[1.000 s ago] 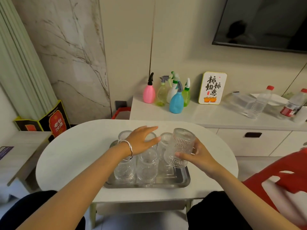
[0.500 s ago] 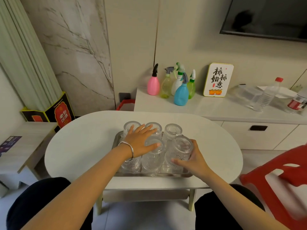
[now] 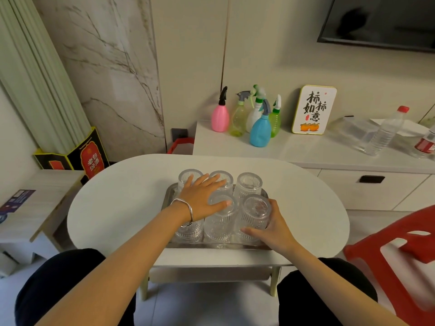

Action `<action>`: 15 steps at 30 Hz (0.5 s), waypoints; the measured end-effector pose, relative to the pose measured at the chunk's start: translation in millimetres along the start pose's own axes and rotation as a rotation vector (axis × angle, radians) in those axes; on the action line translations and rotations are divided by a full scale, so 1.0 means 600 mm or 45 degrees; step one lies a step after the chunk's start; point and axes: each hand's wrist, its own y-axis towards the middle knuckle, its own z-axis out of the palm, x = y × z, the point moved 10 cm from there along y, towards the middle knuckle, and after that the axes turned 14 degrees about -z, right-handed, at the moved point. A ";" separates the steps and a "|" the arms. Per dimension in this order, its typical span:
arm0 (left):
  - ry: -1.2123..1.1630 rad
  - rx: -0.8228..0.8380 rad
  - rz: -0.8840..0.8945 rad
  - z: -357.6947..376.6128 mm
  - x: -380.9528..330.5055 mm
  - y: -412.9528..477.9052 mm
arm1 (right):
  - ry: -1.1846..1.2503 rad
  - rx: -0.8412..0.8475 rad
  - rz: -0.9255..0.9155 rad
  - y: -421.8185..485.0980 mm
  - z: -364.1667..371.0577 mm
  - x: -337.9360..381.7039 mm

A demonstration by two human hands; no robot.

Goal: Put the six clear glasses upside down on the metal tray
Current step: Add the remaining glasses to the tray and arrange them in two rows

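Observation:
Several ribbed clear glasses stand upside down in two rows on the metal tray in the middle of the white oval table. My left hand lies flat, fingers spread, on top of the glasses at the left and middle. It hides most of the near left glass. My right hand is wrapped around the near right glass, which stands inverted on the tray. The far right glass stands free.
A white cabinet behind the table carries coloured spray bottles, a sign, a clear box and plastic bottles. A red plastic chair stands at the right. A low wooden side table is at the left.
My right hand has lowered the glass it held above the tray down into the near right spot. My left hand has flattened onto the other glasses. The camera has tilted down.

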 end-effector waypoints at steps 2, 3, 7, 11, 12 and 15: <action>-0.033 -0.011 0.006 -0.002 -0.002 -0.001 | -0.001 0.026 -0.011 0.001 0.003 0.000; -0.086 -0.031 0.018 -0.007 -0.004 -0.002 | 0.000 0.038 -0.014 0.001 0.004 -0.001; -0.470 -0.273 0.043 -0.058 0.016 -0.021 | -0.040 0.057 -0.059 0.000 0.003 0.001; -0.851 -0.265 -0.190 -0.051 0.109 -0.039 | -0.046 0.158 -0.103 0.008 -0.002 0.000; -0.917 -0.189 -0.248 -0.034 0.131 -0.042 | -0.051 0.216 -0.095 0.010 0.000 -0.002; -0.896 0.099 -0.261 0.022 0.151 -0.052 | -0.139 0.383 -0.108 0.016 0.010 -0.006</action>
